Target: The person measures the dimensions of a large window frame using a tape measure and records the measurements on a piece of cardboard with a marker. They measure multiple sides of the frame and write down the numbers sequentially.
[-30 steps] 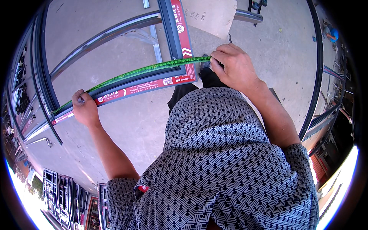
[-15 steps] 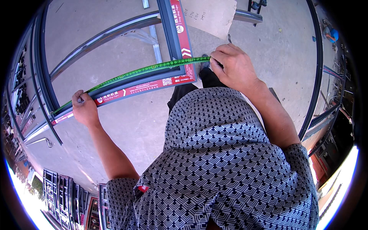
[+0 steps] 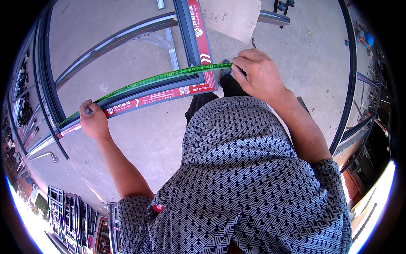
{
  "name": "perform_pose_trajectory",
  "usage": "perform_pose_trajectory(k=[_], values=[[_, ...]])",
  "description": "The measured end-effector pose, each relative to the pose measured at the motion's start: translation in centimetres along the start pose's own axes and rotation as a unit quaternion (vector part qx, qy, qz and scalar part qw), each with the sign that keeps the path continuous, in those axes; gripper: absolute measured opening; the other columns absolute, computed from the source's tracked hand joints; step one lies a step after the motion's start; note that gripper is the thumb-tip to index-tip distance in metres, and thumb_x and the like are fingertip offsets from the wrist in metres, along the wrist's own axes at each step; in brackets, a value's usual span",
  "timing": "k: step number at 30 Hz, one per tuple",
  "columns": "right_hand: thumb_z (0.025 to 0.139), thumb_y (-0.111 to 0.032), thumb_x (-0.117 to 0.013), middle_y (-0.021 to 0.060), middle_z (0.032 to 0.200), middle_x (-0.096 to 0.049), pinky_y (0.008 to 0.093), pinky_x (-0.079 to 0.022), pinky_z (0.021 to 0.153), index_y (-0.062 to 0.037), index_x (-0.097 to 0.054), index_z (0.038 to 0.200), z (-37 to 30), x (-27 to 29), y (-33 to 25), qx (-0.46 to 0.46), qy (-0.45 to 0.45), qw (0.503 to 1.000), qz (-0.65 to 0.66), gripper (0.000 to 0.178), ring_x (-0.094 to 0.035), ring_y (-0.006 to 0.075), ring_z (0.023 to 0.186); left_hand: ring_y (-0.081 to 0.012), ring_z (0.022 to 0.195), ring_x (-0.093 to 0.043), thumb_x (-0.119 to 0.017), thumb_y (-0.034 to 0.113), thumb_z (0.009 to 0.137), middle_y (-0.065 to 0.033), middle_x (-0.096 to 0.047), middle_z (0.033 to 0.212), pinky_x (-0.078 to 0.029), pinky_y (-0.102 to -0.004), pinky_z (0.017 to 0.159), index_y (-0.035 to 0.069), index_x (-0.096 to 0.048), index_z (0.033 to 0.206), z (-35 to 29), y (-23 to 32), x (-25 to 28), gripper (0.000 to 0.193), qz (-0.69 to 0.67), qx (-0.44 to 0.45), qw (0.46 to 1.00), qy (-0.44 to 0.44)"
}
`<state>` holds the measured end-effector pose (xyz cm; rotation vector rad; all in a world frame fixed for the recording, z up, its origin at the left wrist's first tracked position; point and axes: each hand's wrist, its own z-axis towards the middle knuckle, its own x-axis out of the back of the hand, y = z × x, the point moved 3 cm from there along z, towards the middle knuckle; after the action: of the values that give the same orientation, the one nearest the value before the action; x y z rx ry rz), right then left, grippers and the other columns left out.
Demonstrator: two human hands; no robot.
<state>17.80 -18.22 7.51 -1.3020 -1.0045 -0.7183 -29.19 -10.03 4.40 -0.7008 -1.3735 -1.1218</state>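
A green measuring tape [image 3: 160,78] is stretched along the near rail of a dark grey metal window frame [image 3: 186,29] that carries red and white protective film. My left hand [image 3: 94,120] pins the tape's end against the rail at the left. My right hand [image 3: 258,74] pinches the tape at the frame's right corner. The tape runs taut between both hands, just above the rail.
The frame lies over a grey concrete floor [image 3: 139,139]. A pale board [image 3: 234,17] lies beyond the corner. More dark frame profiles [image 3: 351,84] curve along the right, and stacked frames [image 3: 72,211] stand at the lower left. My patterned shirt fills the foreground.
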Motion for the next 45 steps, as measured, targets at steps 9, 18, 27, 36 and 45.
perform_pose_trajectory(k=[9,18,27,36,45], values=[[0.089,-0.015,-0.067,0.0098,0.092,-0.068,0.0418,-0.055,0.085,-0.0031,-0.074,0.092,0.0,0.1,-0.1,0.004,0.011,1.000,-0.003,0.014,-0.066,0.0295,0.091,-0.0349,0.093,-0.074,-0.059,0.027,0.090,-0.0134,-0.078,0.100,-0.057,-0.0440,0.083,0.016,-0.078,0.108,0.2,0.2,-0.1,0.028,-0.002,-0.006,1.000,0.006],[0.086,-0.006,-0.068,0.0131,0.094,-0.067,0.0452,-0.053,0.080,-0.0007,-0.071,0.093,0.4,0.1,-0.8,0.013,0.032,0.999,0.027,0.009,-0.065,0.0348,0.089,-0.0387,0.088,-0.073,-0.061,0.025,0.089,-0.0147,-0.077,0.093,-0.056,-0.0452,0.079,0.016,-0.078,0.103,-0.1,-0.2,-0.3,0.023,-0.032,0.011,0.999,0.028],[0.089,-0.004,-0.068,0.0169,0.101,-0.069,0.0445,-0.053,0.081,0.0041,-0.072,0.099,0.4,0.5,-1.5,0.014,0.020,0.999,0.038,0.014,-0.065,0.0359,0.091,-0.0328,0.094,-0.072,-0.060,0.021,0.091,-0.0103,-0.076,0.102,-0.056,-0.0439,0.081,0.012,-0.073,0.105,0.2,-0.2,0.5,0.020,-0.057,0.040,0.997,-0.018],[0.090,-0.001,-0.067,0.0212,0.100,-0.068,0.0437,-0.053,0.083,0.0070,-0.070,0.101,0.6,1.0,-1.7,0.012,0.001,0.998,0.055,0.014,-0.065,0.0384,0.092,-0.0326,0.091,-0.072,-0.060,0.024,0.092,-0.0090,-0.077,0.097,-0.056,-0.0428,0.082,0.014,-0.075,0.106,-0.1,-0.3,0.6,0.023,-0.067,0.033,0.997,-0.008],[0.090,-0.004,-0.068,0.0178,0.099,-0.068,0.0447,-0.053,0.080,0.0047,-0.071,0.099,0.9,1.0,-1.8,0.025,0.000,0.999,0.030,0.013,-0.065,0.0366,0.092,-0.0342,0.092,-0.072,-0.061,0.021,0.090,-0.0103,-0.076,0.099,-0.056,-0.0446,0.080,0.013,-0.074,0.104,0.0,-0.9,0.1,0.020,-0.063,0.032,0.997,-0.004]])
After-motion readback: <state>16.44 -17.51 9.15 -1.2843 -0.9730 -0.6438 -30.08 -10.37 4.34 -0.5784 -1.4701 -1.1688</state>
